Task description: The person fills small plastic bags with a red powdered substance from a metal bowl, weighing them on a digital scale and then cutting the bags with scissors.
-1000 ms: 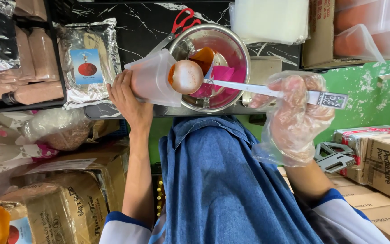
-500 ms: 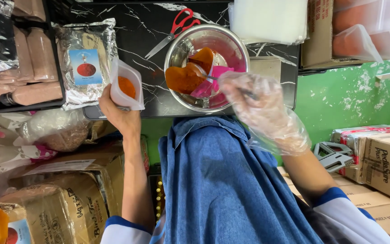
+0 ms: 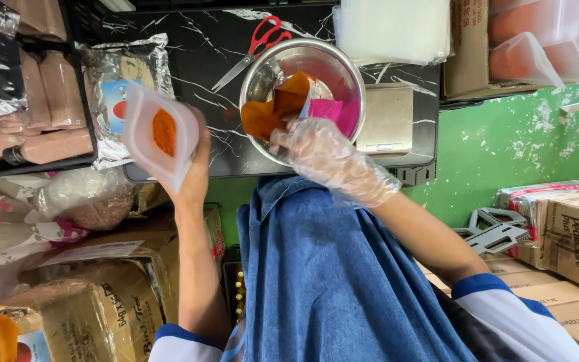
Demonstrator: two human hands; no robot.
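My left hand (image 3: pixel 192 167) is gripping a small clear plastic pouch (image 3: pixel 159 134) with a dab of orange-red powder (image 3: pixel 164 132) showing inside, fingers wrapped behind it, forearm running straight back toward my blue denim apron (image 3: pixel 330 281). I'm holding the pouch tilted, its flat face turned up at me, just beyond my palm and over the near edge of the black marbled tabletop (image 3: pixel 202 53).

My right hand (image 3: pixel 326 157), wearing a loose clear plastic glove, is reaching over the near rim of the round steel bowl (image 3: pixel 340 64), fingers curled down into it. What they're closing on I cannot tell; the glove is hiding it. Just past my fingertips, orange-red powder (image 3: pixel 273 110) is lying heaped inside the bowl beside a pink plastic scoop (image 3: pixel 333 110).

Beyond the bowl, red-handled scissors (image 3: pixel 256 43) are lying on the tabletop. To the outer side of my right hand, touching the bowl, a beige flat scale (image 3: pixel 387 117) is sitting. Behind the pouch, a crinkled silver foil bag (image 3: pixel 112 74) is partly covered by it. Farther out past my left hand, brown sealed packets (image 3: pixel 45 100) are stacked in a black tray.
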